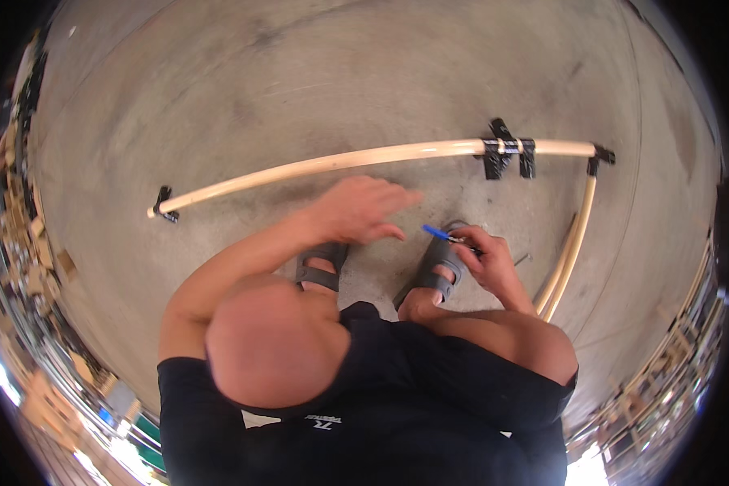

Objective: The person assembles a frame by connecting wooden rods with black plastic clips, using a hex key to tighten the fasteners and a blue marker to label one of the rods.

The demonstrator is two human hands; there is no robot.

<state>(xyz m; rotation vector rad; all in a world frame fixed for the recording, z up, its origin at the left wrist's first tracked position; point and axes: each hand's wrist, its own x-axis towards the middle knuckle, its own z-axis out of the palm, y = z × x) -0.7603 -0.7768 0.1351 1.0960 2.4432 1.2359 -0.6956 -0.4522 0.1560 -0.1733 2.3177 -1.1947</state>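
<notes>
Left hand (363, 209) open, fingers spread above the floor, right hand (486, 257) pinched on blue-handled tool (441, 234), near bamboo pole (364, 158)

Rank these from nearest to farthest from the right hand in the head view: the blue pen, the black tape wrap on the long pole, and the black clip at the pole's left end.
1. Blue pen, held in the right hand.
2. Black tape wrap, up on the long pole.
3. Black clip, far left end.
</notes>
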